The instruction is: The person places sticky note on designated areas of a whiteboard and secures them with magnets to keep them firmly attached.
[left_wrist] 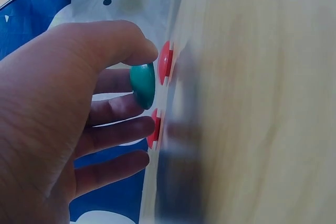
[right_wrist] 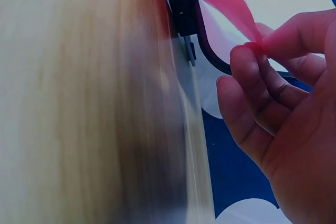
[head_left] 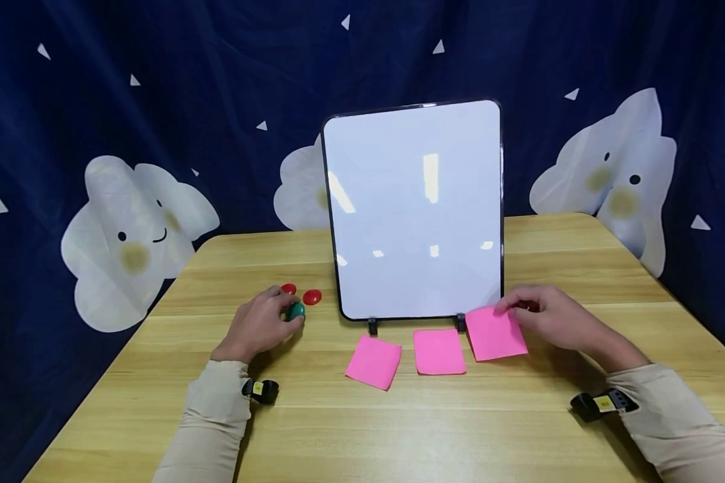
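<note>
My left hand (head_left: 264, 323) pinches a round green magnet (left_wrist: 143, 85) between thumb and fingers, close over the table at the left. Two red magnets (head_left: 312, 297) lie just beyond its fingertips, and the left wrist view has them right beside the green one. With thumb and fingertips my right hand (head_left: 552, 316) grips the upper right corner of a pink sticky note (head_left: 497, 337). That note is tilted up in front of the whiteboard's lower right corner. Two more pink notes, a middle one (head_left: 439, 352) and a left one (head_left: 374, 363), lie flat on the table.
A whiteboard (head_left: 417, 215) with a black frame stands upright on small black feet (head_left: 372, 327) at the back of the wooden table (head_left: 399, 429). Behind it hangs a dark blue curtain (head_left: 229, 80) with white clouds and triangles.
</note>
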A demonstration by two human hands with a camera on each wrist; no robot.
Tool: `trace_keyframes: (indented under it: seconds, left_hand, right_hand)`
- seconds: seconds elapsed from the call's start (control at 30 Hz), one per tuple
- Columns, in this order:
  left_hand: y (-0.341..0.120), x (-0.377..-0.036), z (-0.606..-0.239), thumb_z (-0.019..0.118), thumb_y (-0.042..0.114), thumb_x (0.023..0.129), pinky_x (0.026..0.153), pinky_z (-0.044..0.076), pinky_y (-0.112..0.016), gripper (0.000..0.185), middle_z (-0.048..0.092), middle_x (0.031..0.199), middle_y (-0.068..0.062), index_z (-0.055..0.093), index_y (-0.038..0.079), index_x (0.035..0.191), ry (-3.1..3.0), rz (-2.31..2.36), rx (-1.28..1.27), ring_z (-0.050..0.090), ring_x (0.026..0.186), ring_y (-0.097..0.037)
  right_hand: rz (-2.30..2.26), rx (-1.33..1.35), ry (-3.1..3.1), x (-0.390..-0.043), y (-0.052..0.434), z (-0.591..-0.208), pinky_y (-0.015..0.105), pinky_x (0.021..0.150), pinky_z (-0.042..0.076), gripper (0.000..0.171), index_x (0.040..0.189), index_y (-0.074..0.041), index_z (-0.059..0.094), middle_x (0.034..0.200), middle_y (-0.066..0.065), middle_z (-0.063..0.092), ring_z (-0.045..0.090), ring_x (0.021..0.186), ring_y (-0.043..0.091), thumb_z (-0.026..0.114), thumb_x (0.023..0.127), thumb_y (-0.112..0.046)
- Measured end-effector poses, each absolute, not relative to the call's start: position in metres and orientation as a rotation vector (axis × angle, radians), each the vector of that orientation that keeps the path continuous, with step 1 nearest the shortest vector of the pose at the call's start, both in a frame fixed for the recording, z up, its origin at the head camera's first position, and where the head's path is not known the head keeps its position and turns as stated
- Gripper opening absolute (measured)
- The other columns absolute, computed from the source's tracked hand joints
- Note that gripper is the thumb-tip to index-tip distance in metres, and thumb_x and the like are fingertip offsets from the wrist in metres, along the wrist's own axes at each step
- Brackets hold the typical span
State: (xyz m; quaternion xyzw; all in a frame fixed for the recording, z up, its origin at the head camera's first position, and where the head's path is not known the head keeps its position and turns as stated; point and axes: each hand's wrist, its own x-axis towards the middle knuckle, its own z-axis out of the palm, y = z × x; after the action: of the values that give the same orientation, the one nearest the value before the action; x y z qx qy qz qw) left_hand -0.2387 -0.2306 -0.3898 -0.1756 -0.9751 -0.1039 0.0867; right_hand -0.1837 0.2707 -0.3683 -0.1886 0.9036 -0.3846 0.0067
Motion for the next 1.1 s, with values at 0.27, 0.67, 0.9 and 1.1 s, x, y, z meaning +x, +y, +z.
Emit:
trace_keyframes:
  seconds: [0.27, 0.67, 0.9, 1.1]
  left_hand:
    - [-0.2318, -0.2403, -0.3915, 0.071, 0.033, 0.088, 0.064, 0.051, -0.037, 0.032, 0.06, 0.098, -0.003, 0.074, 0.013, 0.114, -2.862, -0.311, -0.561, 0.054, 0.076, -0.016]
    - [-0.2321, -0.2393, -0.3922, 0.071, 0.032, 0.088, 0.065, 0.052, -0.04, 0.033, 0.067, 0.094, -0.001, 0.074, 0.012, 0.115, -2.819, -0.33, -0.581, 0.058, 0.076, -0.016]
    - [-0.2313, -0.2399, -0.3915, 0.07, 0.03, 0.089, 0.064, 0.051, -0.039, 0.027, 0.065, 0.09, 0.0, 0.074, 0.013, 0.109, -2.819, -0.342, -0.568, 0.057, 0.073, -0.016]
    - [-0.2313, -0.24, -0.3919, 0.071, 0.03, 0.089, 0.059, 0.048, -0.036, 0.023, 0.062, 0.084, 0.0, 0.072, 0.013, 0.104, -2.82, -0.356, -0.563, 0.053, 0.068, -0.015]
  right_hand:
    - [-1.241, -0.572, 2.841, -0.1847, 0.2704, -0.3684, 0.026, 0.07, 0.047, 0.02, 0.111, -0.012, 0.076, 0.115, 0.009, 0.067, 0.054, 0.094, 0.024, 0.06, 0.099, -0.006]
    - [-1.27, -0.572, 2.892, -0.1861, 0.2697, -0.3717, 0.025, 0.068, 0.047, 0.022, 0.114, -0.009, 0.075, 0.117, 0.012, 0.067, 0.054, 0.092, 0.025, 0.062, 0.098, -0.002]
    - [-1.272, -0.551, 2.974, -0.184, 0.2692, -0.371, 0.021, 0.072, 0.047, 0.021, 0.114, -0.01, 0.075, 0.117, 0.012, 0.068, 0.055, 0.092, 0.02, 0.064, 0.097, -0.006]
    - [-1.334, -0.549, 3.013, -0.184, 0.2696, -0.3724, 0.021, 0.067, 0.046, 0.023, 0.117, -0.009, 0.074, 0.116, 0.013, 0.068, 0.053, 0.087, 0.018, 0.064, 0.096, -0.004]
